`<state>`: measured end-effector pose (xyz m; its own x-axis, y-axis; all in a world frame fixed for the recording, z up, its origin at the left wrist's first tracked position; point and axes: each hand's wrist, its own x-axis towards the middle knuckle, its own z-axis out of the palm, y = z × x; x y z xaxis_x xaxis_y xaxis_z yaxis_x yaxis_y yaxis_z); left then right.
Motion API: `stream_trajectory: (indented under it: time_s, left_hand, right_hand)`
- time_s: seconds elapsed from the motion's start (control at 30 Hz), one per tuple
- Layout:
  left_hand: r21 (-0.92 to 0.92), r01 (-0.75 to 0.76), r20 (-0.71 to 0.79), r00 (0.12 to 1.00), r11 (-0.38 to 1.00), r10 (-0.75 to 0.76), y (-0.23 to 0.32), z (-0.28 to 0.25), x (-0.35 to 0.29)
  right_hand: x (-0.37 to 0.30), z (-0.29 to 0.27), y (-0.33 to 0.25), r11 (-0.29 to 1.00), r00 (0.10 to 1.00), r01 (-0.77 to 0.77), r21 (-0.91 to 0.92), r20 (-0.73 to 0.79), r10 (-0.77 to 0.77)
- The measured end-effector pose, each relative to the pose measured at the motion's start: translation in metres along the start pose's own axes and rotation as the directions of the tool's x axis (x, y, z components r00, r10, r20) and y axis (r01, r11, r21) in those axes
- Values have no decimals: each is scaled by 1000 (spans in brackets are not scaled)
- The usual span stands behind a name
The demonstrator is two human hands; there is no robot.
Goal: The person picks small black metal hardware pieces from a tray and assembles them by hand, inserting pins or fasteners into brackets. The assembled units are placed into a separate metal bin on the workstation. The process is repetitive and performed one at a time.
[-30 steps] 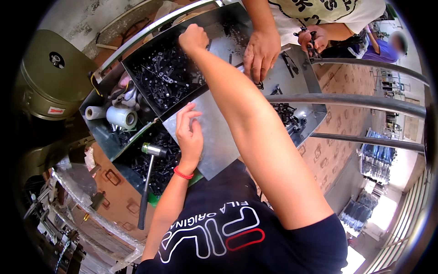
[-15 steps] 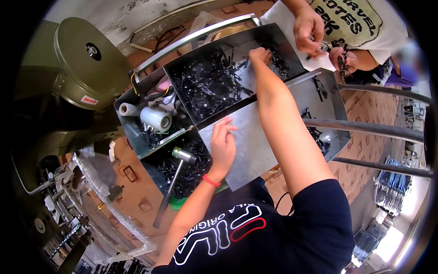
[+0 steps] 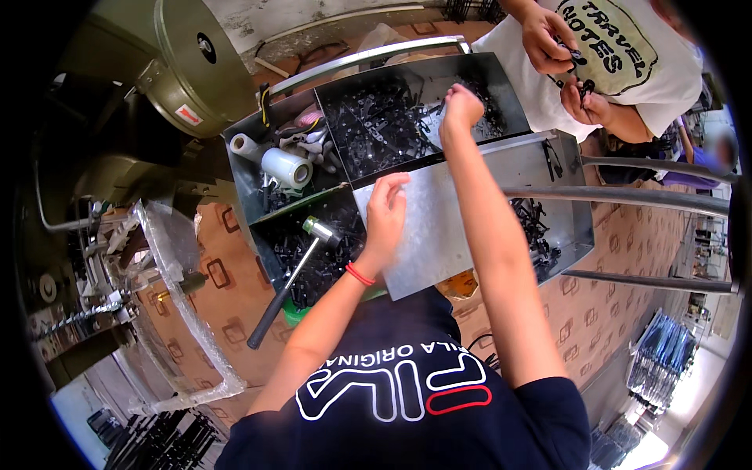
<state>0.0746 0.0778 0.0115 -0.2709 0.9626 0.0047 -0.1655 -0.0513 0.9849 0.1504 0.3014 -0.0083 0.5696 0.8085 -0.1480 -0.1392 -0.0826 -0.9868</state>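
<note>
My right hand (image 3: pixel 461 114) is raised over the far metal bin, its fingers curled closed. A small dark piece may be in them, but its kind is hidden. Under and beside it lie loose black metal parts (image 3: pixel 374 125), heaped in the bin. My left hand (image 3: pixel 385 221) hovers at the left edge of a bare grey metal sheet (image 3: pixel 427 223), fingers loosely bent and nothing visible in them. Left of that wrist, a hammer (image 3: pixel 301 270) with a green-and-black head rests across a near bin of black parts (image 3: pixel 313 223).
The left bin holds a clear film roll (image 3: pixel 286 168), a smaller roll (image 3: pixel 244 146) and gloves (image 3: pixel 307 142). More parts (image 3: pixel 533 223) lie in the right tray, by metal bars (image 3: pixel 627 196). Across the bins, another person's hands (image 3: pixel 548 43) handle small black parts. A green machine (image 3: pixel 200 66) stands left.
My right hand has lifted out of the far bin's parts and its fingers have closed. My left hand stays over the sheet's edge. The view has shifted. The other person's hands have moved closer together.
</note>
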Motion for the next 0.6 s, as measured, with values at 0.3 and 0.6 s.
stream_trajectory:
  time_s: [0.3, 0.6]
  left_hand:
    - [-486, 370, 201, 929, 792, -311, 76, -23, 14]
    - [-519, 417, 263, 909, 746, -325, 98, -25, -3]
  right_hand:
    - [-184, -145, -93, 942, 665, -289, 169, 744, 71]
    - [-190, -172, -94, 995, 551, 35, 89, 829, -94]
